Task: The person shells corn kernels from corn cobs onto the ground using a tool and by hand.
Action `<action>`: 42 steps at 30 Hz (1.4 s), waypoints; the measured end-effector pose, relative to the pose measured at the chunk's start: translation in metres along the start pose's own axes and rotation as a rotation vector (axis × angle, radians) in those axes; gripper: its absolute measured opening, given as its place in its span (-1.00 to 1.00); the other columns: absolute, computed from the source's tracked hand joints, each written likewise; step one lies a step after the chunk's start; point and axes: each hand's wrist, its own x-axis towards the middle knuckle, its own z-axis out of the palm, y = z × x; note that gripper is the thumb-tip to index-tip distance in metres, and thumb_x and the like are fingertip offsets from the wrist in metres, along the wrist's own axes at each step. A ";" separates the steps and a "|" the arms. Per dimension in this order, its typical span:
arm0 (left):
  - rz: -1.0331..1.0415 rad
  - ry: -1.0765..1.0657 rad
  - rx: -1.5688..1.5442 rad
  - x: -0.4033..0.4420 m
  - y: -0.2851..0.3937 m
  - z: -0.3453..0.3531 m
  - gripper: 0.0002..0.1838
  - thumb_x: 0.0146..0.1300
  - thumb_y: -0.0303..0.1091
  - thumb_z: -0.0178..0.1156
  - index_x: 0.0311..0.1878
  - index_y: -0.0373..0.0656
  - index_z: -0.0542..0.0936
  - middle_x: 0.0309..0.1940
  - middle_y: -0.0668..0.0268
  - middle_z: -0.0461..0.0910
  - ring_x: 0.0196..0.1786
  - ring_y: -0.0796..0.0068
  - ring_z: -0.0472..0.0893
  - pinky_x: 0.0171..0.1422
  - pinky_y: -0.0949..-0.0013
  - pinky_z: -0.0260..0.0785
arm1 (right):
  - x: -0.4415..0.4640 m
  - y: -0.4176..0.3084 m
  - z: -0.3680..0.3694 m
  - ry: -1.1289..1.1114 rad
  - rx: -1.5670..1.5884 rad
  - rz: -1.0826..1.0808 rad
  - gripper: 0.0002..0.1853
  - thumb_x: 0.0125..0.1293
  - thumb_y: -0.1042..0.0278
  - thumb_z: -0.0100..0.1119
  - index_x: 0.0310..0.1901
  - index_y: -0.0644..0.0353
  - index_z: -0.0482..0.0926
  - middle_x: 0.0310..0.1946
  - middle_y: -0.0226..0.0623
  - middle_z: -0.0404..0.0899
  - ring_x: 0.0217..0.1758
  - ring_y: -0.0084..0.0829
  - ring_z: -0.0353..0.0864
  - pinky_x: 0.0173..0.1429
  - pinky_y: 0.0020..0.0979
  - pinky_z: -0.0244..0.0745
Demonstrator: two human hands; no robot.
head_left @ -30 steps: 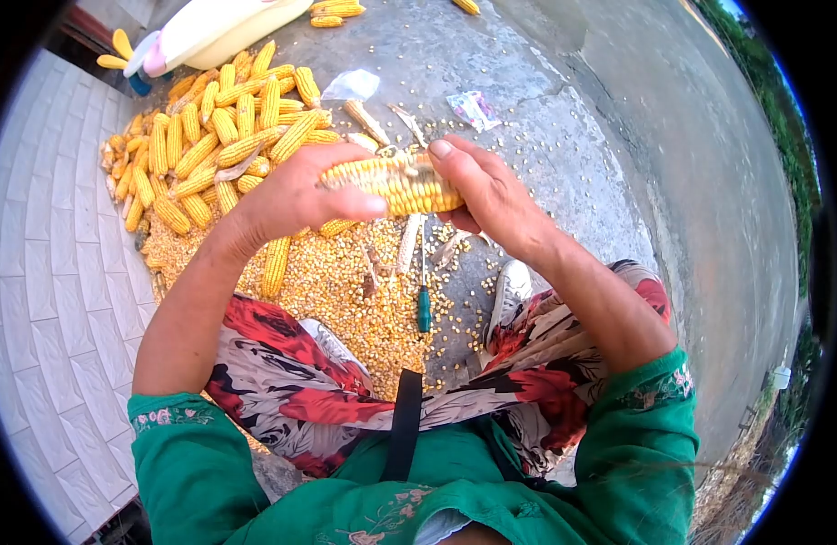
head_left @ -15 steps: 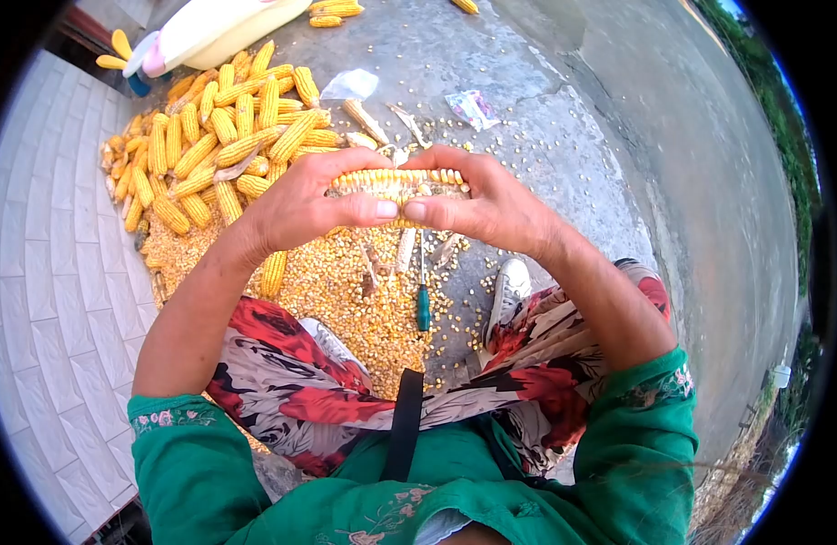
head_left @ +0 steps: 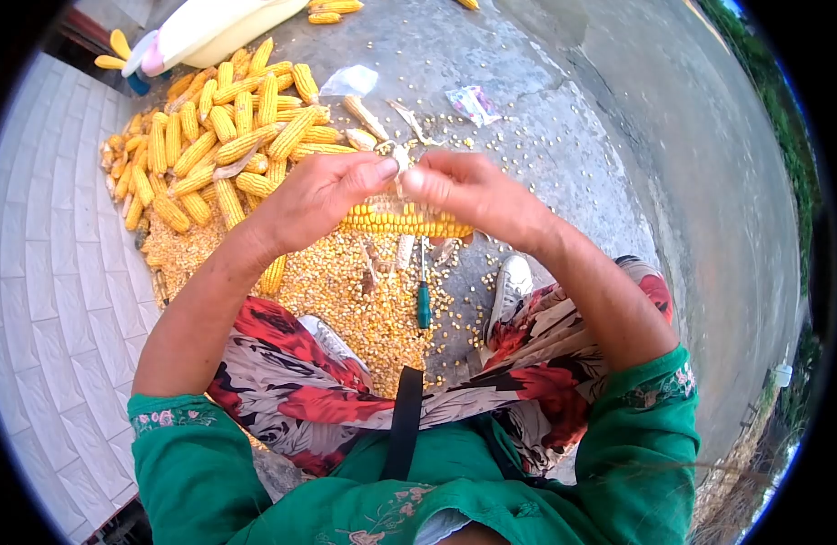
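Observation:
An ear of yellow corn (head_left: pixel 405 221) lies crosswise between my two hands, with a partly bare strip along its upper side. My left hand (head_left: pixel 314 200) is closed around its left end, and my right hand (head_left: pixel 482 200) grips the right end. Both thumbs are raised at the far side of the ear, close to each other; some fingers are hidden. Below the ear, a screwdriver with a green handle (head_left: pixel 424 307) lies at the edge of the loose kernels (head_left: pixel 332 286), beside a stripped cob (head_left: pixel 405 252).
A heap of corn ears (head_left: pixel 241 123) rises at the left. Beyond it stands a pale tub (head_left: pixel 223 32) by a white tiled wall (head_left: pixel 64 272). A clear plastic bag (head_left: pixel 350 82) and a coloured wrapper (head_left: pixel 474 105) lie on concrete. My shoe (head_left: pixel 511 289) is right of the screwdriver.
The ear has turned and sits slightly closer to my body, now showing full kernel rows. My thumbs have shifted from its near side to its far side.

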 end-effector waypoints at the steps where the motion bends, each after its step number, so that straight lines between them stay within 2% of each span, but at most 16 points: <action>1: 0.000 0.000 -0.001 0.000 0.000 0.000 -0.55 0.34 -0.08 -0.07 -0.12 -0.36 0.53 -0.25 0.31 0.53 -0.13 0.58 0.46 0.01 0.48 0.28 | 0.001 0.002 0.001 -0.035 -0.182 -0.041 -0.26 0.11 -0.29 0.12 -0.04 0.39 0.49 -0.39 -0.09 0.59 -0.29 -0.32 0.63 -0.25 -0.31 0.53; 4: 0.003 0.004 0.013 0.001 -0.001 -0.001 -0.53 0.36 -0.06 -0.12 -0.12 -0.35 0.53 -0.23 0.29 0.53 -0.12 0.54 0.48 0.06 0.46 0.27 | 0.001 0.003 0.007 0.064 -0.349 -0.177 -0.20 0.06 -0.33 0.14 -0.05 0.43 0.49 -0.34 0.03 0.60 -0.19 -0.21 0.62 -0.11 -0.24 0.50; 6: -0.190 0.000 -0.079 0.003 -0.001 -0.005 -0.55 0.32 -0.08 -0.07 -0.04 -0.32 0.51 -0.23 0.32 0.53 -0.16 0.55 0.50 -0.04 0.47 0.36 | 0.000 0.000 0.007 0.063 -0.280 -0.131 -0.20 0.06 -0.31 0.15 -0.07 0.47 0.49 -0.30 0.10 0.59 -0.15 -0.13 0.61 -0.03 -0.20 0.46; 7: -0.190 0.001 -0.078 0.002 0.002 -0.008 -0.55 0.32 -0.08 -0.07 -0.04 -0.32 0.51 -0.23 0.32 0.53 -0.16 0.55 0.50 -0.04 0.47 0.36 | 0.001 0.002 0.007 0.069 -0.245 -0.136 -0.25 0.12 -0.28 0.11 -0.07 0.45 0.50 -0.34 0.05 0.59 -0.21 -0.19 0.61 -0.11 -0.24 0.49; 9: -0.179 -0.078 -0.089 -0.001 0.014 -0.015 -0.56 0.24 -0.14 0.03 0.05 -0.29 0.48 -0.23 0.32 0.53 -0.25 0.60 0.51 -0.22 0.51 0.42 | 0.003 0.000 0.005 0.077 -0.209 -0.141 -0.29 0.17 -0.24 0.07 -0.07 0.44 0.50 -0.38 -0.01 0.59 -0.28 -0.26 0.62 -0.20 -0.28 0.51; 11: -0.161 -0.093 -0.114 -0.005 0.011 -0.022 -0.55 0.20 -0.18 0.07 0.08 -0.27 0.46 -0.24 0.33 0.52 -0.30 0.63 0.51 -0.30 0.54 0.41 | 0.002 -0.006 0.002 0.103 0.061 0.040 -0.37 0.28 -0.15 -0.05 -0.05 0.42 0.51 -0.47 -0.17 0.56 -0.46 -0.43 0.56 -0.41 -0.41 0.48; 12: -0.142 -0.107 -0.142 -0.006 0.009 -0.024 -0.53 0.16 -0.21 0.12 0.11 -0.25 0.45 -0.26 0.33 0.52 -0.35 0.65 0.50 -0.38 0.57 0.41 | 0.001 -0.008 0.002 0.102 0.061 0.041 -0.37 0.28 -0.15 -0.05 -0.05 0.42 0.51 -0.47 -0.17 0.56 -0.46 -0.43 0.56 -0.41 -0.41 0.48; 14: -0.155 -0.075 -0.149 -0.007 0.011 -0.020 -0.55 0.14 -0.27 0.14 0.09 -0.25 0.46 -0.30 0.34 0.51 -0.40 0.66 0.48 -0.37 0.58 0.39 | -0.001 -0.011 0.004 0.129 0.073 0.034 -0.40 0.34 -0.09 -0.13 -0.05 0.41 0.52 -0.53 -0.30 0.51 -0.56 -0.56 0.47 -0.55 -0.51 0.38; 17: -0.133 -0.025 -0.175 -0.007 0.009 -0.013 -0.57 0.16 -0.26 0.12 0.08 -0.24 0.48 -0.33 0.36 0.51 -0.43 0.69 0.46 -0.40 0.59 0.36 | -0.001 -0.008 0.003 0.103 0.084 0.034 -0.34 0.30 -0.20 -0.10 -0.08 0.42 0.53 -0.53 -0.28 0.52 -0.53 -0.54 0.49 -0.53 -0.50 0.41; 19: -0.101 0.060 -0.204 -0.006 0.008 -0.009 -0.61 0.20 -0.18 0.12 -0.01 -0.26 0.52 -0.45 0.41 0.47 -0.57 0.72 0.40 -0.49 0.63 0.28 | -0.001 -0.008 0.003 0.093 0.065 0.029 -0.31 0.28 -0.24 -0.09 -0.09 0.41 0.54 -0.53 -0.28 0.52 -0.53 -0.54 0.50 -0.53 -0.51 0.41; 25: -0.113 0.118 -0.143 -0.006 0.013 -0.004 -0.69 0.20 -0.19 0.10 -0.13 -0.23 0.56 -0.49 0.43 0.45 -0.57 0.74 0.38 -0.55 0.63 0.23 | 0.003 0.001 0.004 0.065 0.073 0.006 -0.20 0.14 -0.35 0.05 -0.08 0.45 0.53 -0.49 -0.23 0.54 -0.46 -0.50 0.55 -0.54 -0.53 0.45; 28: -0.156 0.092 -0.087 -0.006 0.012 -0.004 -0.66 0.22 -0.18 0.08 -0.05 -0.19 0.55 -0.44 0.46 0.46 -0.46 0.77 0.41 -0.51 0.65 0.27 | 0.004 0.006 0.004 0.089 0.012 0.012 -0.16 0.01 -0.37 0.18 -0.07 0.45 0.52 -0.44 -0.18 0.56 -0.45 -0.46 0.57 -0.54 -0.53 0.46; 34: -0.054 0.160 0.030 -0.004 0.005 0.008 -0.67 0.26 -0.16 0.05 -0.06 -0.19 0.55 -0.41 0.45 0.51 -0.44 0.76 0.43 -0.53 0.64 0.27 | -0.001 0.001 0.006 0.039 -0.212 -0.089 -0.13 -0.07 -0.33 0.29 -0.03 0.45 0.49 -0.42 -0.08 0.58 -0.33 -0.35 0.61 -0.28 -0.36 0.50; 37: -0.104 0.148 0.033 -0.002 0.004 0.011 -0.65 0.29 -0.13 0.03 -0.06 -0.21 0.55 -0.36 0.43 0.53 -0.41 0.76 0.45 -0.52 0.64 0.29 | -0.002 0.003 0.012 0.073 -0.380 -0.103 -0.17 -0.01 -0.32 0.25 -0.04 0.44 0.50 -0.44 -0.02 0.57 -0.30 -0.30 0.60 -0.19 -0.29 0.47; 40: -0.262 0.157 -0.175 0.001 0.007 0.007 -0.63 0.26 -0.09 0.07 -0.12 -0.24 0.57 -0.44 0.39 0.53 -0.37 0.65 0.50 -0.38 0.55 0.34 | -0.002 0.008 0.015 0.196 -0.346 -0.186 -0.28 0.12 -0.27 0.13 -0.09 0.41 0.53 -0.45 -0.01 0.57 -0.32 -0.27 0.59 -0.21 -0.28 0.46; 42: -0.213 0.111 -0.212 0.001 0.010 0.003 -0.61 0.26 -0.11 0.07 -0.05 -0.25 0.55 -0.35 0.37 0.54 -0.40 0.67 0.49 -0.41 0.57 0.35 | 0.003 0.008 0.010 0.140 -0.173 -0.106 -0.34 0.24 -0.23 -0.01 -0.09 0.37 0.55 -0.42 -0.03 0.59 -0.31 -0.27 0.59 -0.19 -0.28 0.45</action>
